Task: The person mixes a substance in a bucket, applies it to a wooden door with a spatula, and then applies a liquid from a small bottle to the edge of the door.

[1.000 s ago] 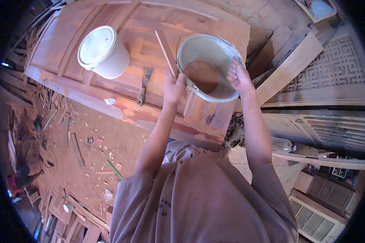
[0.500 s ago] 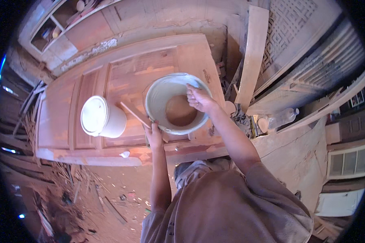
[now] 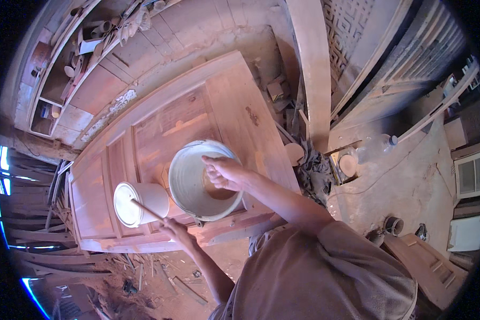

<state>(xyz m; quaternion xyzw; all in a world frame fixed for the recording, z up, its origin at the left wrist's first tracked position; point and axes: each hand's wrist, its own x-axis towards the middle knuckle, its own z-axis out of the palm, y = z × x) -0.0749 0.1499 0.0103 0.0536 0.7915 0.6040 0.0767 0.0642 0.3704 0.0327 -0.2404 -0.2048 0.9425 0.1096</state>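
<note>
While clamping a wooden stick (image 3: 150,212) in the left hand (image 3: 177,232), holds the right hand (image 3: 221,173), curled and apart from it, over the bucket (image 3: 185,184). Impossible to tell whether gripping anything there. Has a white tub (image 3: 152,197) beyond the left hand.

Free room: a bare stretch of door (image 3: 240,101) beyond the bucket (image 3: 181,184) and the lidded tub (image 3: 153,198), running on to the door's right end, passable from above. Obstacles, near side: right forearm (image 3: 282,200) slanting over the bucket's right rim, right hand (image 3: 222,173) curled above its mouth, and a stick (image 3: 150,212) in the left hand (image 3: 177,232) crossing before the tub. Obstacles, surroundings: crumpled cloth (image 3: 313,173) just beside the door's right end, a tall plank (image 3: 313,74) past it; between tub and bucket, scarcely any gap.
</note>
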